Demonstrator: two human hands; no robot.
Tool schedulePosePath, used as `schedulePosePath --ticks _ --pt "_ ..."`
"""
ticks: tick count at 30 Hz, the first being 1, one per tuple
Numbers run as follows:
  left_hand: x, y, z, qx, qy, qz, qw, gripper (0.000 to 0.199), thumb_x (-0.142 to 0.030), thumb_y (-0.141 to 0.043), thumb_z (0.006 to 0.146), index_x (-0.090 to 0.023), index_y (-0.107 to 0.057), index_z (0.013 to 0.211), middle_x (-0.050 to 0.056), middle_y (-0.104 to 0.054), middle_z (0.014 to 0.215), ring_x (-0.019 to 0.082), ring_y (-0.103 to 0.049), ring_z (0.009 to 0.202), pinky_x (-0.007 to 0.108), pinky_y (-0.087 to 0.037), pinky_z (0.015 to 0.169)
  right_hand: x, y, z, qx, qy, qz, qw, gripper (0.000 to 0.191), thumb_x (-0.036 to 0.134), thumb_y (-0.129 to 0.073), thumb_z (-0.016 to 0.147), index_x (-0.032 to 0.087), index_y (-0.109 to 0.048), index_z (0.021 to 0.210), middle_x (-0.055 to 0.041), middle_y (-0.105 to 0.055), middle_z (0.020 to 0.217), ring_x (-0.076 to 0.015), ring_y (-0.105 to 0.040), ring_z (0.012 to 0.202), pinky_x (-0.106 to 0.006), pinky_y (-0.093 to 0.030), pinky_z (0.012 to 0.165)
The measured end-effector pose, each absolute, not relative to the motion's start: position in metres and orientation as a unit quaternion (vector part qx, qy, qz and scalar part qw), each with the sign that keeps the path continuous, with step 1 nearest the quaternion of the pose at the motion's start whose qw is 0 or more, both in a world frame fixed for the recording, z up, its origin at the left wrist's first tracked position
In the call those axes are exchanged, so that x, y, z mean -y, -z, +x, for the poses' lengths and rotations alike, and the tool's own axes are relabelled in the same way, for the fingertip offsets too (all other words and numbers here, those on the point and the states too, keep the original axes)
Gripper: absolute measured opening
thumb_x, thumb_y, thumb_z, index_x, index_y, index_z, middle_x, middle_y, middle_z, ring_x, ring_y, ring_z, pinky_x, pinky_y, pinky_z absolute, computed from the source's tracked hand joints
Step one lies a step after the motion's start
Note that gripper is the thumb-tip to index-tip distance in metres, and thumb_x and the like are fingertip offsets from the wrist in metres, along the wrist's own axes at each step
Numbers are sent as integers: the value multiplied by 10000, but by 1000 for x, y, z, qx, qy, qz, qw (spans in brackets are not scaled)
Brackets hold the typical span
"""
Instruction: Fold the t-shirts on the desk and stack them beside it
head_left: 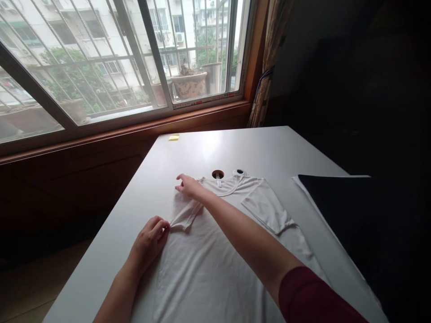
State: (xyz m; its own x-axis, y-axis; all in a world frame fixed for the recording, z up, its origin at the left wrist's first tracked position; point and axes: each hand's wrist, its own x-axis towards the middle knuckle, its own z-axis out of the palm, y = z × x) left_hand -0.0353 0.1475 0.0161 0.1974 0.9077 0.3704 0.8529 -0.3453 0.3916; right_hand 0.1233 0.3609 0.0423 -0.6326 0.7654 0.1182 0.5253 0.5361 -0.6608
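A white T-shirt [205, 264] lies spread on the white table [128, 211], its neckline toward the far side. My left hand [153, 240] pinches the hem of the left sleeve at the shirt's left edge. Reaching across the shirt, my right hand [187, 185] is at the left shoulder, thumb and fingers apart, with its palm side over the cloth. The right sleeve [267, 208] lies folded inward over the body of the shirt. The shirt's lower part runs out of view at the bottom.
Just beyond the collar are a round hole [217, 174] in the tabletop and a white ring-shaped piece [239, 172]. Yellow sticky notes [173, 137] lie at the far left corner. A dark flat panel [353, 224] stands at the right. Behind the table is a barred window [134, 58].
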Motion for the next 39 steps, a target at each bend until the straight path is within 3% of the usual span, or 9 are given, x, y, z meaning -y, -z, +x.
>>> schedulePosePath --ticks 3,5,8,12,17,23,29,39 --pt "-148 -14 -37 -571 -274 772 57 102 -194 -524 998 -247 -601 1041 40 -597 961 179 -589 804 319 -526 755 -346 -54 143 884 -269 -318 212 220 284 -668 937 213 -632 1142 -86 -626 1182 -224 -585 1048 -392 -446 935" --pt "-148 -14 -37 -572 -277 770 60 101 -202 -535 992 -248 -595 1059 39 -598 956 185 -589 801 331 -528 760 -330 -59 159 907 -263 -259 202 95 295 -694 922 221 -668 974 -53 -644 1089 -197 -589 979 -341 -444 891" --pt "-148 -16 -37 -575 -281 766 64 100 -211 -551 980 -249 -590 1063 34 -601 942 194 -593 804 343 -529 761 -298 -57 180 943 -230 -169 172 175 385 -752 875 230 -675 851 -17 -657 938 -173 -591 849 -284 -437 740" --pt "-148 -19 -35 -581 -286 759 71 70 -222 -559 972 -247 -585 1031 27 -601 917 198 -597 798 347 -525 753 -264 -40 194 968 -122 -160 147 270 466 -774 827 222 -692 910 -55 -662 975 -219 -588 894 -306 -436 701" --pt "-147 -20 -34 -587 -282 756 70 48 -235 -546 976 -248 -580 1005 32 -609 906 206 -592 804 358 -518 754 -250 -33 196 969 -60 -177 163 115 296 -631 934 190 -674 923 -82 -650 997 -227 -554 915 -333 -448 780" --pt "-148 -21 -33 -586 -261 766 39 58 -213 -539 957 -250 -584 949 24 -603 883 207 -583 804 354 -504 752 -246 -56 202 970 -25 -168 171 102 272 -639 904 178 -666 935 -113 -644 1025 -270 -532 949 -377 -458 795" --pt "-146 -25 -27 -581 -250 775 14 109 -159 -509 937 -256 -557 952 20 -583 889 191 -587 781 329 -514 730 -240 -54 200 980 -43 -151 125 117 246 -644 877 159 -682 946 -98 -666 947 -250 -574 847 -364 -482 745" --pt "-139 -31 -25 -585 -203 785 -18 99 -181 -515 957 -263 -569 969 26 -591 928 187 -612 782 309 -515 698 -257 -65 198 969 -100 -189 120 144 264 -615 911 195 -727 854 -93 -714 922 -237 -626 866 -336 -491 725"
